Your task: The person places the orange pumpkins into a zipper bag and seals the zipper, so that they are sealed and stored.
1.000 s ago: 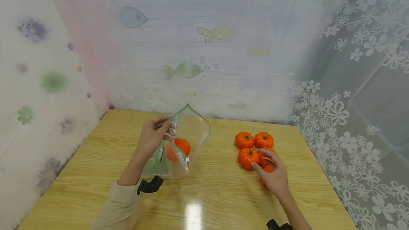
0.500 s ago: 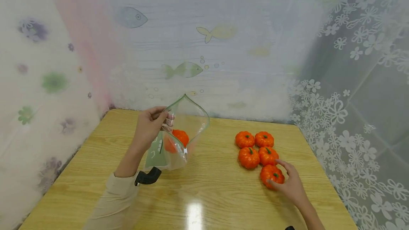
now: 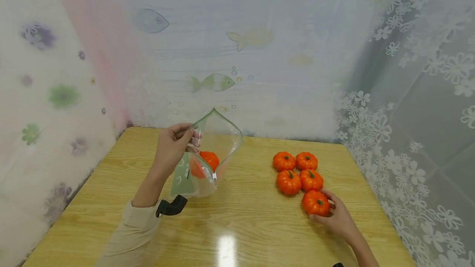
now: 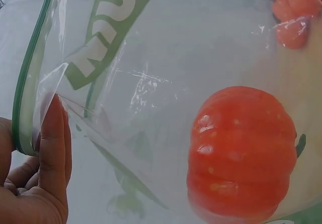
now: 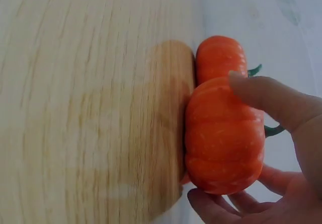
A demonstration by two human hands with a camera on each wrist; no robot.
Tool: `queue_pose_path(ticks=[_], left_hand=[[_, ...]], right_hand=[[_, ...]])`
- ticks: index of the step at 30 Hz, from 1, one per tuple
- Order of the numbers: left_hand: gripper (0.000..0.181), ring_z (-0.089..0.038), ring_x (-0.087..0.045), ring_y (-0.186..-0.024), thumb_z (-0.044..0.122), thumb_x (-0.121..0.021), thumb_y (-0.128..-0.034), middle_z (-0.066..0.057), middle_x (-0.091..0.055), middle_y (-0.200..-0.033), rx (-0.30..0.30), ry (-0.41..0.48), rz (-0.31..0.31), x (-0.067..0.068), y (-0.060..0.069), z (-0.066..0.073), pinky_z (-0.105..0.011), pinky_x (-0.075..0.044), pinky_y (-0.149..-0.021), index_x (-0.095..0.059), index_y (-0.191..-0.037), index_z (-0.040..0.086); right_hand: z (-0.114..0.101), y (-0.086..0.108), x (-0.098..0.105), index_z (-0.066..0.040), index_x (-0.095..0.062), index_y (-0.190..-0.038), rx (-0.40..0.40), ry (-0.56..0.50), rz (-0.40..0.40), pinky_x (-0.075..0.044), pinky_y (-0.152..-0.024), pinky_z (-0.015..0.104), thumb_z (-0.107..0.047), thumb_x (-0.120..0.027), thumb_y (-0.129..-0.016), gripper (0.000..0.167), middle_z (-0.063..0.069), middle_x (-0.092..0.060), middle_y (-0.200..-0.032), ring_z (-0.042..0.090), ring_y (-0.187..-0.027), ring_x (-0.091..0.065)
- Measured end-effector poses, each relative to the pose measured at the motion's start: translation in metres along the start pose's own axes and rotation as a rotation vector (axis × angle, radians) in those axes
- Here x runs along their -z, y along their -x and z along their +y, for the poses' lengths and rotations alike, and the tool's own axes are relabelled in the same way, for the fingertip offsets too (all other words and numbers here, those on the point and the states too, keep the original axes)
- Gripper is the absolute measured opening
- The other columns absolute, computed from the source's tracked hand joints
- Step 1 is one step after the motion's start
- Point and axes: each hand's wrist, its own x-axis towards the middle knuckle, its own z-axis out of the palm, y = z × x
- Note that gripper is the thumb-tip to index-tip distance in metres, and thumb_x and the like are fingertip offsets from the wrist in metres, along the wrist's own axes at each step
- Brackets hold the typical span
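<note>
A clear zip bag [image 3: 182, 181] with a green rim is pinched at its mouth by my left hand [image 3: 171, 146]; the mouth gapes wide. Inside it sits an orange toy pumpkin [image 3: 209, 162], large in the left wrist view, where this pumpkin [image 4: 241, 153] shows through the plastic and the left fingers [image 4: 53, 158] hold the zip edge. My right hand [image 3: 339, 218] grips the nearest loose pumpkin [image 3: 315, 203] from its right side. In the right wrist view the thumb lies on that pumpkin [image 5: 224, 138] and the other fingers [image 5: 214, 209] curl round the opposite side.
Behind the gripped pumpkin, several more orange pumpkins [image 3: 288, 183] stand close together on the wooden table [image 3: 252, 226]. A patterned curtain [image 3: 297, 94] hangs along the table's back edge, with others at both sides.
My right hand has moved nearer and to the right, from over the pumpkin group onto the nearest pumpkin. My left hand has lifted the bag slightly.
</note>
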Motion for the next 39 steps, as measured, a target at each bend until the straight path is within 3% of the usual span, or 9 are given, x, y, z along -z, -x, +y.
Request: queue_pose_path(ticks=[7,19,25,32,39], left_hand=[[0.030,-0.009,-0.069,-0.067,0.010,-0.053,-0.1062,0.003,-0.072,-0.083,-0.001,0.017,0.001,0.001,0.003,-0.003,-0.029,-0.063,-0.061,-0.060,-0.124,-0.013],[0.031,-0.010,-0.069,-0.067,0.007,-0.054,-0.1056,0.000,-0.072,-0.083,0.019,0.044,-0.016,0.000,0.005,-0.013,-0.028,-0.063,-0.061,-0.058,-0.125,-0.016],[0.030,-0.009,-0.069,-0.067,0.007,-0.053,-0.1058,0.000,-0.071,-0.083,0.025,0.044,-0.006,0.002,0.006,-0.014,-0.027,-0.063,-0.061,-0.059,-0.125,-0.016],[0.029,-0.010,-0.069,-0.067,0.006,-0.053,-0.1057,-0.001,-0.072,-0.083,0.021,0.042,-0.009,0.005,0.002,-0.015,-0.028,-0.063,-0.061,-0.060,-0.124,-0.015],[0.029,-0.010,-0.069,-0.067,0.007,-0.053,-0.1058,0.001,-0.071,-0.083,0.030,0.052,-0.011,0.006,-0.004,-0.014,-0.028,-0.063,-0.062,-0.060,-0.124,-0.014]], right_hand=[[0.001,0.001,0.001,0.006,-0.027,-0.156,-0.056,-0.056,-0.001,-0.052,-0.104,0.047,-0.020,-0.080,-0.090,0.088,0.034,-0.035,-0.152,0.051,-0.134,-0.047],[-0.004,0.006,-0.001,-0.003,-0.026,-0.159,-0.105,-0.143,0.038,-0.054,-0.088,0.022,-0.025,-0.078,-0.093,0.087,0.028,-0.031,-0.156,0.050,-0.135,-0.048],[-0.013,0.007,-0.003,-0.006,-0.024,-0.161,-0.097,-0.202,0.045,-0.056,-0.086,0.024,-0.024,-0.077,-0.093,0.088,0.028,-0.027,-0.157,0.052,-0.136,-0.045],[-0.024,0.008,-0.010,-0.011,-0.029,-0.160,-0.076,-0.287,0.051,-0.058,-0.086,0.025,-0.013,-0.077,-0.092,0.083,0.024,-0.030,-0.156,0.043,-0.131,-0.051],[-0.036,0.012,-0.019,-0.010,-0.032,-0.158,-0.052,-0.340,0.051,-0.055,-0.087,0.018,-0.011,-0.077,-0.092,0.080,0.021,-0.031,-0.155,0.039,-0.130,-0.052]])
